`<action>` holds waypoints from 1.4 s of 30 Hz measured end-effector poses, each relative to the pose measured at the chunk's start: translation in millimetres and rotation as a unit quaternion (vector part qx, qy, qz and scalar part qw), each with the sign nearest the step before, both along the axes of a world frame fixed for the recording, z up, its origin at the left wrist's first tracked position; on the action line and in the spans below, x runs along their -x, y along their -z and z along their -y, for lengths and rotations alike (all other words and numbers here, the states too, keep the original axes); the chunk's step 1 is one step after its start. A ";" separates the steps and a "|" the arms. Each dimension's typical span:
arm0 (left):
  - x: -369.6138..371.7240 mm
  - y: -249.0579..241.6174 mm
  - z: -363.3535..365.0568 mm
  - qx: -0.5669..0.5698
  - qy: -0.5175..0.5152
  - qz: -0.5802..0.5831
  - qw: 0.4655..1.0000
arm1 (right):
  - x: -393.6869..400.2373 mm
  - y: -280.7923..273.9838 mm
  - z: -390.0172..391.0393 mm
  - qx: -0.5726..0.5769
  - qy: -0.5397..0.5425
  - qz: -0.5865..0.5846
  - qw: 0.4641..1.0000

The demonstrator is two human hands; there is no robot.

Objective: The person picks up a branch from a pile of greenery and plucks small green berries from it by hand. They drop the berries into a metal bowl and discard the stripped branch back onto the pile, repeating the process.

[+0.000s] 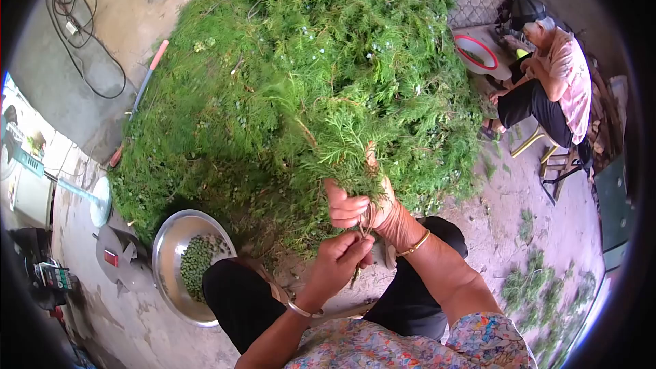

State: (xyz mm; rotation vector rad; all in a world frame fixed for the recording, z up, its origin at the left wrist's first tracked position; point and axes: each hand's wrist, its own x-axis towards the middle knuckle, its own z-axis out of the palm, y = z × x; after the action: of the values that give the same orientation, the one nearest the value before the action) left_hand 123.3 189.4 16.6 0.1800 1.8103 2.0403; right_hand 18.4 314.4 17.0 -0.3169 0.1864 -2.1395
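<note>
A leafy green sprig bunch (348,154) stands up from my right hand (362,206), whose fingers are wrapped round its stems. Just below, my left hand (342,260) pinches the lower ends of the same stems, close to my right hand. Behind both hands rises a large heap of green branches (273,89), with small pale berries among the leaves. At the lower left, beside my knee, a metal basin (167,277) holds many small green berries (200,260).
A person (557,75) sits at the upper right by a red-rimmed basin (476,52). Long-handled loppers (147,80) lean at the heap's left edge. A pale blue stand (100,201) is at left. Loose sprigs (533,287) lie at the lower right, and a coiled cable (75,27) hangs upper left.
</note>
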 end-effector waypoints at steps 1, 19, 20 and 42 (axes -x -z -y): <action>0.5 0.4 0.0 0.001 0.001 -0.001 1.000 | -2.2 0.4 -0.5 -0.017 0.009 -0.023 1.000; -23.3 7.0 15.5 0.104 -0.117 -0.042 0.987 | -82.3 -5.8 3.1 -0.463 0.230 -0.175 0.838; -27.4 4.4 13.5 0.105 -0.085 -0.035 0.990 | -84.4 -1.0 1.4 -0.481 0.261 -0.175 0.819; -15.6 199.5 76.1 0.134 -0.164 0.189 0.959 | -376.9 -1.7 -463.7 -0.529 0.710 0.198 0.421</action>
State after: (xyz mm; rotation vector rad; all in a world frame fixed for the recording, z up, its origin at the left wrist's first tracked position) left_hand 138.9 113.3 -182.9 -0.5843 1.9284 1.8371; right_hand 395.3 778.2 18.8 1.7089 2.0051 -2.7850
